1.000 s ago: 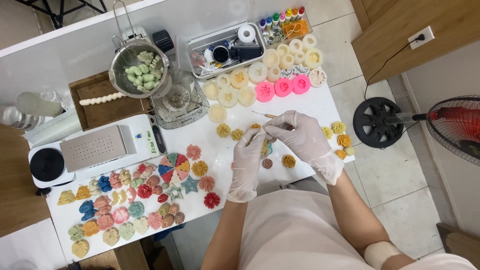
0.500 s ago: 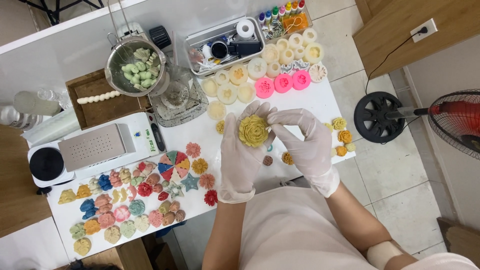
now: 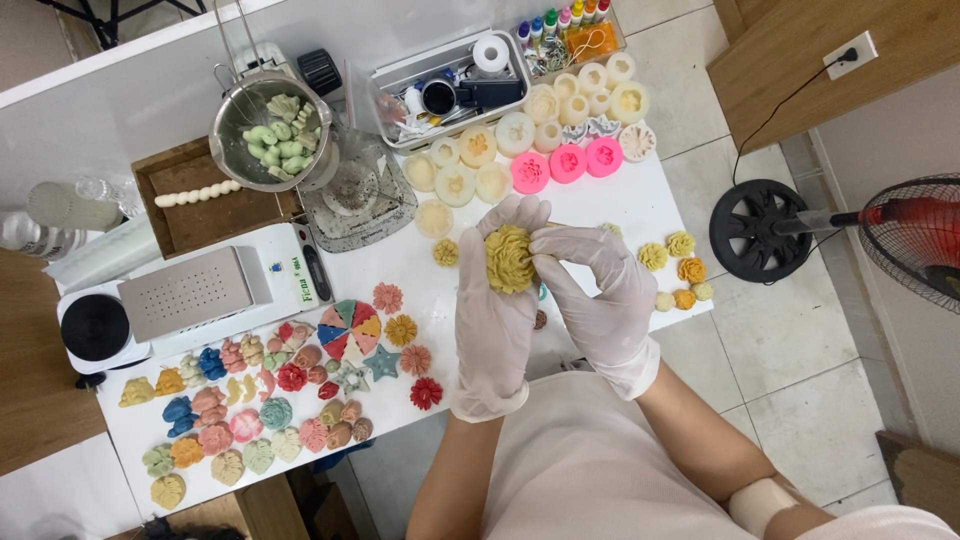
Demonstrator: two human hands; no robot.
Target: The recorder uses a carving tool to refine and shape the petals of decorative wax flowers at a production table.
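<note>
So from up here I've got both gloved hands meeting mid-frame around a yellow flower-shaped piece [image 3: 510,258]. My left hand [image 3: 495,320] has its fingers curled up behind and under the piece, cupping it so the petal face points at the camera. My right hand [image 3: 600,295] comes in from the right, fingertips [image 3: 550,243] pinching at the piece's right edge. Both hands are grasping it, neither one loose. The flower sits between them, a bit taller than wide, held above the white table [image 3: 440,300], and the left hand carries more of it.

Moving outward: in the upper left there's a metal strainer [image 3: 270,140] full of pale green lumps. Right of that, top centre, a grey tray [image 3: 450,80] holds a tape roll and some dark bits. A row of cream and pink round moulds [image 3: 530,165] runs just below the tray. The lower left of the frame is packed with small coloured flower and leaf pieces [image 3: 260,400].
</note>
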